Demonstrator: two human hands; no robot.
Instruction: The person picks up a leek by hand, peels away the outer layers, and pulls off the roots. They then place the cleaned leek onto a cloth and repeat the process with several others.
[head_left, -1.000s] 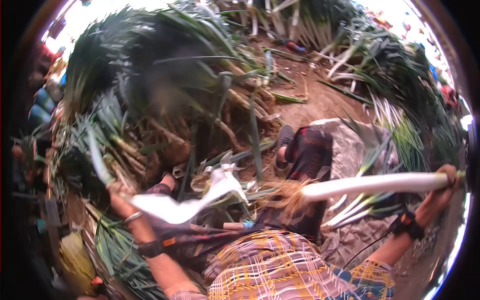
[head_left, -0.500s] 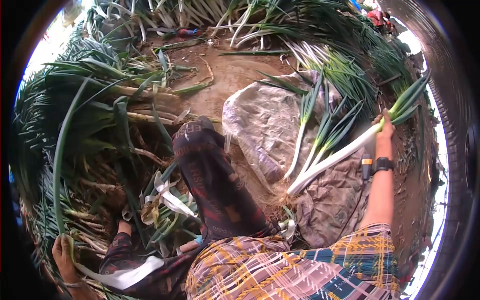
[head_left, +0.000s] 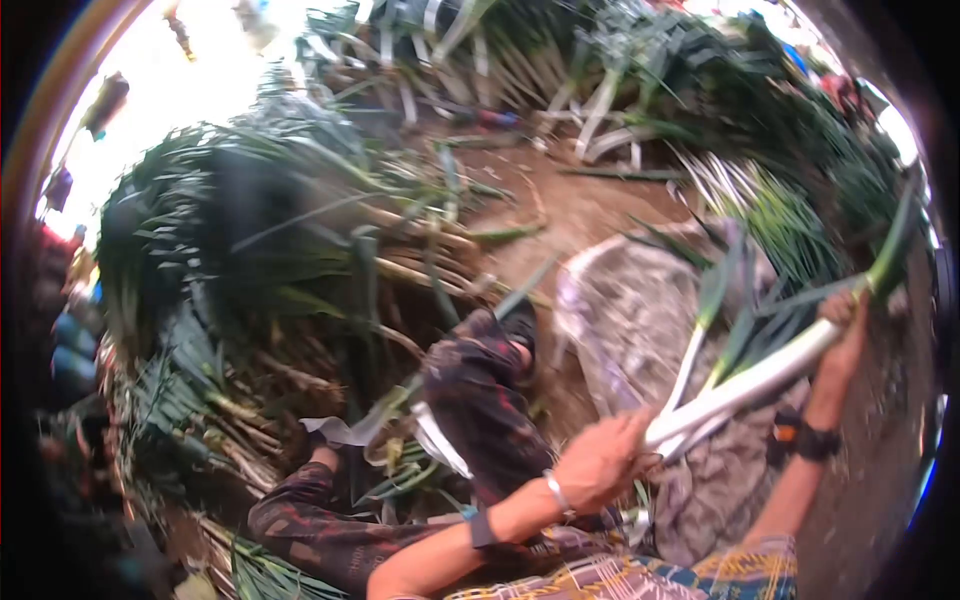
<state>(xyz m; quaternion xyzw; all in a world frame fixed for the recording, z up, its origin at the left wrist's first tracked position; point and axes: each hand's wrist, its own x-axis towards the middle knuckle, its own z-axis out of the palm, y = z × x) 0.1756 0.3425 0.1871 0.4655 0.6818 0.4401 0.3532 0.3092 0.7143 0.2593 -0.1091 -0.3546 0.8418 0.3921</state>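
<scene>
My right hand [head_left: 848, 322] grips a thick leek [head_left: 745, 390] just below its green leaves. The leek slants down to the left across my front. At its lower end my left hand [head_left: 605, 462] is closed around the shank, hiding the roots. Behind it, smaller leeks [head_left: 685, 365] lie on a crumpled, dirty woven sack [head_left: 625, 310]. A white peeled leaf strip [head_left: 348, 430] lies by my foot, among other stripped leaves.
Heaped leeks [head_left: 240, 240] rise on the left, and more line the back [head_left: 500, 60]. A bundle with white stems [head_left: 770, 205] lies beyond the sack. Bare brown ground [head_left: 535, 200] shows between the piles. My bent leg [head_left: 480, 400] is in the middle.
My left hand has come from the far lower left, where it held a leaf strip, to the leek's root end. That strip is released. The view has swung left; my right hand keeps its grip.
</scene>
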